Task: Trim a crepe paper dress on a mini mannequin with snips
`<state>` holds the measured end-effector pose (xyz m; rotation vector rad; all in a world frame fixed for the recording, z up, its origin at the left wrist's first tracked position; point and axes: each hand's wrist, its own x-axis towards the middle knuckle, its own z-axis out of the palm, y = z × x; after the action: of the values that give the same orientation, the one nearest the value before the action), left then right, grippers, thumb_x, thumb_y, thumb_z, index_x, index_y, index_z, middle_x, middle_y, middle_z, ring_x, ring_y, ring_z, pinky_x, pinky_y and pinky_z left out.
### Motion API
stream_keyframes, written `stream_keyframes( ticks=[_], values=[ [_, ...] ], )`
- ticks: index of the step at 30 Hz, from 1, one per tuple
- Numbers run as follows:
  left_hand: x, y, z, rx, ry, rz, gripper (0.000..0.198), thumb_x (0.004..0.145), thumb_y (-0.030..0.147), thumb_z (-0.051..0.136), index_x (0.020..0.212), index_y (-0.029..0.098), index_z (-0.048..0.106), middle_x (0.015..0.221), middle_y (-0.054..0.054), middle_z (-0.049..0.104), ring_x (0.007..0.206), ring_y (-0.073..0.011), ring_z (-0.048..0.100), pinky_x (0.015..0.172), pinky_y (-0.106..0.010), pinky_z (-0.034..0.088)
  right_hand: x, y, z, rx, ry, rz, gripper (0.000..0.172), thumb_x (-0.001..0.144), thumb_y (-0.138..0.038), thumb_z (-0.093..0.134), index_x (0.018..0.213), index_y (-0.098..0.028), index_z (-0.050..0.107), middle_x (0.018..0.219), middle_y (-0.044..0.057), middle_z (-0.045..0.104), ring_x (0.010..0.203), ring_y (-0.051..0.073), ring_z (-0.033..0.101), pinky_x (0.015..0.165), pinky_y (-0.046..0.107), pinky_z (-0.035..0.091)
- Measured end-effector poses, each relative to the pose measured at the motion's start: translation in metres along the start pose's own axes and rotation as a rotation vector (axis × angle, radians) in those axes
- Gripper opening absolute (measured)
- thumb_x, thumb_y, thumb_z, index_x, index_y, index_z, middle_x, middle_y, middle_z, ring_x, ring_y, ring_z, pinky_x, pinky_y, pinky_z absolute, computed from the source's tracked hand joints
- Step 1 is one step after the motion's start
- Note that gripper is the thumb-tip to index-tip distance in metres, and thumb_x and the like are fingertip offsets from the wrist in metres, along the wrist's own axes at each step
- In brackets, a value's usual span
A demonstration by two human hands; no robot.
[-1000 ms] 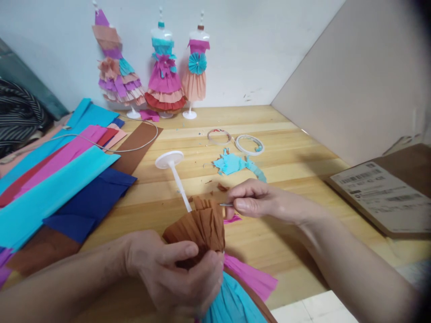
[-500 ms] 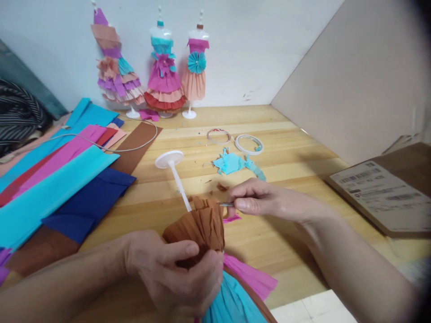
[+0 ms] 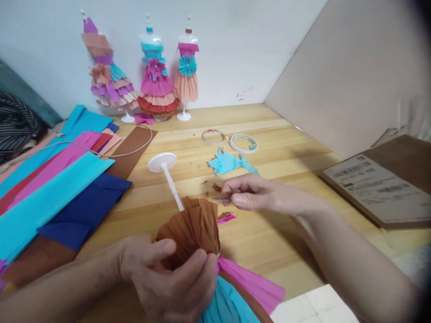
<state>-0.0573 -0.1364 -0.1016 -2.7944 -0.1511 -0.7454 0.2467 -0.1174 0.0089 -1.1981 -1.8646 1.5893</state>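
A doll-sized dress form lies tipped over, its white stand (image 3: 162,162) pointing away from me. Gathered brown crepe paper (image 3: 191,229) covers part of it, with a blue crepe paper piece (image 3: 227,303) and a pink strip (image 3: 251,285) below. My left hand (image 3: 175,273) cups this paper dress from the near side, fingers curled around it and thumb raised. Between the thumb and fingers of my right hand (image 3: 247,193) is a thin metal tool (image 3: 220,199); its kind is mostly hidden. The tool's tip is by the brown paper's upper right edge; contact is unclear.
Three dressed forms, including a pink-and-peach dress (image 3: 187,74), stand by the wall. Folded crepe paper sheets (image 3: 57,193) cover the left side under a grey cord (image 3: 134,150). Tape rolls (image 3: 244,143) and blue scraps (image 3: 225,162) lie mid-table. A cardboard box (image 3: 380,179) sits right.
The view has shifted a little. My left thumb has moved back from the fingers, showing more brown paper. More of the metal tool shows past my right fingertips.
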Motion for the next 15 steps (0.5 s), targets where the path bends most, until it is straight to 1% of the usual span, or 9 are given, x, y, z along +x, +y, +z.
stream_keyframes(
  ticks=[1, 2, 3, 4, 6, 8, 10, 12, 15],
  values=[
    [-0.006, 0.004, 0.001, -0.067, -0.098, -0.140, 0.017, 0.075, 0.021, 0.068, 0.087, 0.032, 0.068, 0.085, 0.013, 0.075, 0.088, -0.0085, 0.068, 0.095, -0.023, 0.054, 0.000, -0.001, 0.001, 0.026, -0.009, 0.015, 0.050, 0.084, -0.064, 0.052, 0.069, -0.017, 0.048, 0.064, -0.004, 0.036, 0.059, 0.010, 0.033, 0.054, 0.025, 0.026],
    [-0.010, 0.006, 0.001, -0.115, -0.170, -0.230, 0.019, 0.075, 0.020, 0.068, 0.089, 0.032, 0.068, 0.084, 0.014, 0.075, 0.086, -0.0079, 0.068, 0.093, -0.022, 0.055, 0.001, -0.002, 0.002, 0.057, -0.007, 0.033, 0.051, 0.083, -0.065, 0.053, 0.069, -0.017, 0.046, 0.064, -0.005, 0.034, 0.057, 0.009, 0.031, 0.053, 0.025, 0.024],
    [-0.011, 0.007, 0.001, -0.118, -0.163, -0.214, 0.021, 0.075, 0.018, 0.067, 0.090, 0.032, 0.068, 0.084, 0.015, 0.075, 0.085, -0.0076, 0.069, 0.092, -0.022, 0.055, 0.001, -0.002, 0.002, 0.074, -0.008, 0.043, 0.051, 0.082, -0.066, 0.053, 0.068, -0.017, 0.045, 0.063, -0.006, 0.033, 0.056, 0.009, 0.029, 0.052, 0.025, 0.022],
    [-0.009, 0.006, 0.000, -0.092, -0.128, -0.180, 0.023, 0.074, 0.017, 0.068, 0.091, 0.033, 0.067, 0.084, 0.015, 0.075, 0.087, -0.0074, 0.068, 0.095, -0.023, 0.054, 0.001, -0.003, 0.003, 0.076, -0.007, 0.044, 0.052, 0.082, -0.066, 0.053, 0.067, -0.017, 0.043, 0.063, -0.006, 0.032, 0.056, 0.008, 0.028, 0.052, 0.025, 0.022],
    [0.003, 0.001, -0.004, 0.062, 0.065, 0.001, 0.026, 0.072, 0.016, 0.069, 0.090, 0.035, 0.068, 0.087, 0.016, 0.075, 0.095, -0.0088, 0.067, 0.103, -0.028, 0.049, 0.001, -0.004, 0.002, 0.046, 0.013, 0.039, 0.052, 0.082, -0.066, 0.053, 0.066, -0.017, 0.043, 0.064, -0.006, 0.032, 0.057, 0.008, 0.028, 0.052, 0.025, 0.021],
    [0.020, -0.004, -0.008, 0.192, 0.220, 0.069, 0.019, 0.073, 0.022, 0.070, 0.087, 0.035, 0.069, 0.093, 0.013, 0.075, 0.107, -0.0138, 0.064, 0.110, -0.038, 0.043, 0.002, -0.003, 0.001, 0.014, 0.027, 0.046, 0.052, 0.082, -0.065, 0.054, 0.066, -0.017, 0.043, 0.063, -0.005, 0.032, 0.057, 0.009, 0.028, 0.052, 0.025, 0.021],
    [0.035, -0.009, -0.011, 0.214, 0.264, 0.086, 0.018, 0.074, 0.028, 0.068, 0.091, 0.037, 0.069, 0.101, 0.013, 0.074, 0.115, -0.0155, 0.060, 0.114, -0.042, 0.037, 0.002, -0.002, 0.000, 0.021, 0.025, 0.050, 0.051, 0.082, -0.065, 0.054, 0.066, -0.017, 0.044, 0.062, -0.006, 0.032, 0.056, 0.008, 0.028, 0.051, 0.025, 0.021],
    [0.043, -0.011, -0.011, 0.242, 0.328, 0.114, 0.018, 0.074, 0.033, 0.069, 0.091, 0.038, 0.069, 0.099, 0.012, 0.075, 0.113, -0.0162, 0.061, 0.114, -0.043, 0.036, 0.004, 0.000, 0.000, 0.051, 0.019, 0.040, 0.050, 0.081, -0.063, 0.056, 0.067, -0.017, 0.045, 0.061, -0.006, 0.033, 0.055, 0.008, 0.029, 0.050, 0.025, 0.022],
    [0.046, -0.013, -0.012, 0.235, 0.318, 0.109, 0.019, 0.070, 0.031, 0.072, 0.088, 0.038, 0.069, 0.093, 0.012, 0.075, 0.108, -0.0171, 0.063, 0.112, -0.043, 0.040, 0.006, 0.004, 0.003, 0.106, 0.007, 0.002, 0.048, 0.081, -0.061, 0.058, 0.066, -0.017, 0.046, 0.059, -0.006, 0.035, 0.053, 0.008, 0.031, 0.049, 0.024, 0.024]
  ],
)
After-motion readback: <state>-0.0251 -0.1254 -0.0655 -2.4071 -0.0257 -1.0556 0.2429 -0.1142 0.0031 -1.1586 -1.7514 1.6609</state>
